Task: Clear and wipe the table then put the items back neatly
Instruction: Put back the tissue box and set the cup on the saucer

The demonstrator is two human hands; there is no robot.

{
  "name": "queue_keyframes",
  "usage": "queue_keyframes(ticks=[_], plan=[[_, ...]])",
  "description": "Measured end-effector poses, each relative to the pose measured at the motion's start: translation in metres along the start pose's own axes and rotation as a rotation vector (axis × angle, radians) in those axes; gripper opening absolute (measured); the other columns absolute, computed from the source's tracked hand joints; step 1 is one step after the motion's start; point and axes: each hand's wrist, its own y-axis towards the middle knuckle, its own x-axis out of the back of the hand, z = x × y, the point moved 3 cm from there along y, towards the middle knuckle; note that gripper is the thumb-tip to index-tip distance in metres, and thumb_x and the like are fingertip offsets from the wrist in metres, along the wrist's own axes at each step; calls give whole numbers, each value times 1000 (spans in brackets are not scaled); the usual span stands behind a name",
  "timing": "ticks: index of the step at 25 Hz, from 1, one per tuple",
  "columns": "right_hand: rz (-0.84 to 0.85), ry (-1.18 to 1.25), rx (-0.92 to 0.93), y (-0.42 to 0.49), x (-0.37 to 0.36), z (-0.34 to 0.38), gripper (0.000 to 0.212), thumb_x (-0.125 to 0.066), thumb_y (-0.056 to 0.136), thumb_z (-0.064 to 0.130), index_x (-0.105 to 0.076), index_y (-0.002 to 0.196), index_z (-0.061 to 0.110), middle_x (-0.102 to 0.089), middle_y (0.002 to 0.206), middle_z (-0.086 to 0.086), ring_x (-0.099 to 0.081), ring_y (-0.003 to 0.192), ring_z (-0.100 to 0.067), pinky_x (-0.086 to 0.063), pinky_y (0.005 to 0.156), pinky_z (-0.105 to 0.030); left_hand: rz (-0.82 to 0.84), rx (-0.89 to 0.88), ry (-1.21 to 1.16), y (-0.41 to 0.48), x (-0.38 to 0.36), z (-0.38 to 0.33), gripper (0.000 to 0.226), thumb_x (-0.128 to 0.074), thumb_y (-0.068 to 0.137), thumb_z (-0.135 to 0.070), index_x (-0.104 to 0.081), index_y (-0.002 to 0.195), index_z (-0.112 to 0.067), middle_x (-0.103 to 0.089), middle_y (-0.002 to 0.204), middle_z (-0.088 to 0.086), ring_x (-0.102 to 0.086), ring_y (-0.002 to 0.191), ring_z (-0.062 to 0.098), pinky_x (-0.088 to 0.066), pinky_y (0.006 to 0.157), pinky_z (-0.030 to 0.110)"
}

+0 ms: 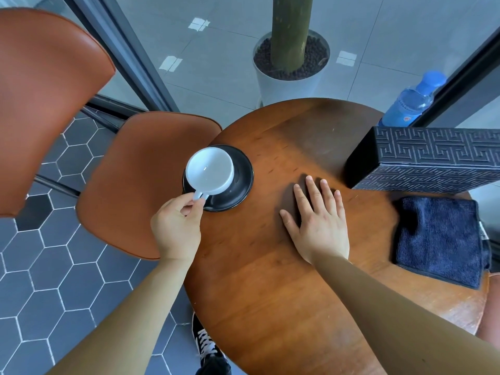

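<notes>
White cup (pixel 209 170) sits over the black saucer (pixel 239 189) at the left edge of the table (pixel 270 293), handle pinched by the left hand (pixel 176 228). Right hand (pixel 319 226) lies flat, empty, on the wood. Patterned box (pixel 433 161), cut off rightward, hides the base of the water bottle (pixel 411 101).

Cup (pixel 210 169) on saucer (pixel 238 185), table (pixel 270 280) left; cloth (pixel 441 239) right, before box (pixel 433 158)

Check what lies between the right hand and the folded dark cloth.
Only bare tabletop separates the right hand from the cloth, seen in the head view.
</notes>
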Motion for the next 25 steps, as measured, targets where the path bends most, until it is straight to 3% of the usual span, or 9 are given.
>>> queue_keyframes(ticks=[6, 8, 10, 12, 14, 17, 21, 25], plan=[[15, -2, -6, 0, 0, -1, 68, -25, 101, 64, -31, 157, 26, -18, 168, -1, -7, 156, -26, -8, 126, -49, 12, 35, -18, -2, 0, -3, 16, -79, 86, -20, -79, 101, -16, -74, 86, -5, -69, 74, 10, -49, 67, 14], [11, 1, -3, 0, 0, 0, 68, -25, 101, 64, -31, 156, 26, -19, 168, -2, -8, 156, -26, -9, 126, -49, 9, 52, -49, -6, 2, -5, 27, -81, 84, -20, -74, 110, -18, -73, 96, -6, -69, 78, 7, -54, 74, 24], [9, 8, 0, 0, 1, 0, 68, -26, 101, 64, -31, 156, 26, -19, 168, -2, -8, 156, -26, -9, 126, -49, -43, 30, -52, -17, 7, -5, 38, -82, 84, -20, -68, 118, -17, -64, 104, -6, -67, 81, 14, -54, 79, 33], [17, 13, 2, 0, 1, 1, 67, -26, 102, 63, -31, 157, 26, -19, 168, -2, -8, 156, -26, -8, 126, -48, -55, -142, 4, -41, 9, -8, 30, -75, 89, -17, -66, 117, -15, -57, 104, -3, -62, 83, 20, -54, 75, 35], [5, 26, 9, -1, 3, 1, 63, -25, 104, 60, -32, 156, 25, -21, 167, -1, -9, 156, -27, -7, 126, -48, 86, -381, 89, -70, -1, -16, 23, -66, 91, -19, -68, 114, -12, -59, 106, 2, -61, 89, 21, -54, 76, 34], [-74, 122, 15, -1, 4, -1, 48, -32, 109, 39, -42, 151, 20, -32, 163, -4, -17, 154, -26, -11, 126, -47, 372, -637, 362, -95, -42, -25, 37, -65, 94, -28, -65, 127, -12, -63, 127, 11, -61, 115, 25, -56, 95, 38], [-265, 460, -66, -3, 4, -16, 36, -45, 100, 2, -62, 132, 5, -57, 144, -9, -41, 143, -25, -28, 122, -46, 527, -642, 626, -95, -90, -40, 57, -49, 100, -43, -42, 151, -19, -40, 160, 14, -39, 147, 33, -34, 119, 50], [-322, 583, -107, -4, 4, -22, 34, -50, 95, -7, -69, 121, 5, -65, 133, -6, -52, 133, -23, -44, 111, -47, 555, -633, 739, -95, -97, -37, 65, -31, 102, -56, -30, 158, -22, -25, 168, 13, -23, 155, 33, -18, 125, 58]])
